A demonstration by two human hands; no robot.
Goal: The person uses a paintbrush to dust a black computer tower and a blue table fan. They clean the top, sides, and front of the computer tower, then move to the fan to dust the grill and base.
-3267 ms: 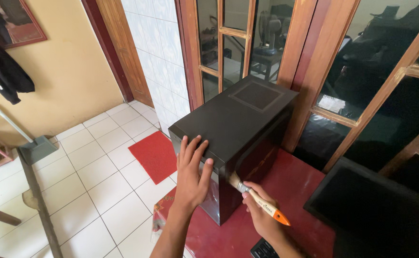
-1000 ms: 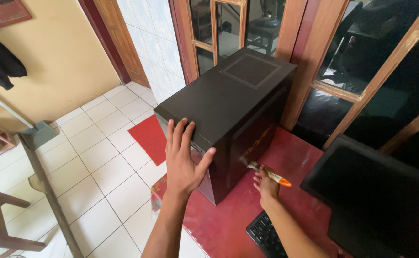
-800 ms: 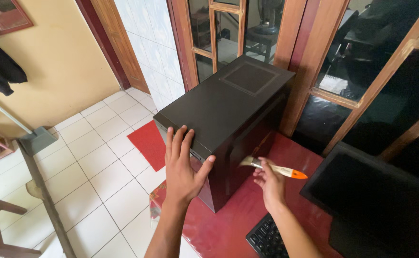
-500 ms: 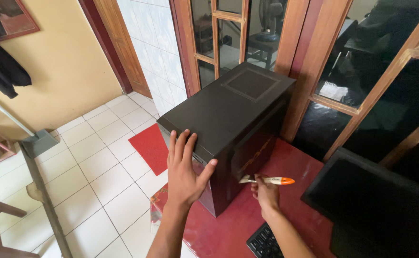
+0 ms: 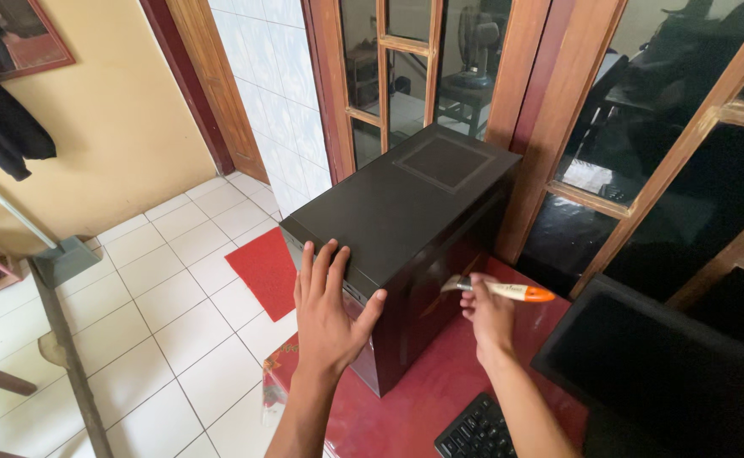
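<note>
Head view: left hand (image 5: 328, 309) lies flat and spread on the near top corner of the black boxy metal computer case (image 5: 406, 212), thumb hooked over the edge. Right hand (image 5: 489, 312) is closed around a wooden paintbrush with an orange handle tip (image 5: 499, 291), bristles touching the case's glossy side panel just left of it. The case looks heavy, rigid and slick-sided; better gripped by its top edges. It stands on a red tabletop (image 5: 440, 399). The black keyboard (image 5: 478, 432) below the right wrist is cut off. The bristles blur into the panel's reflections.
</note>
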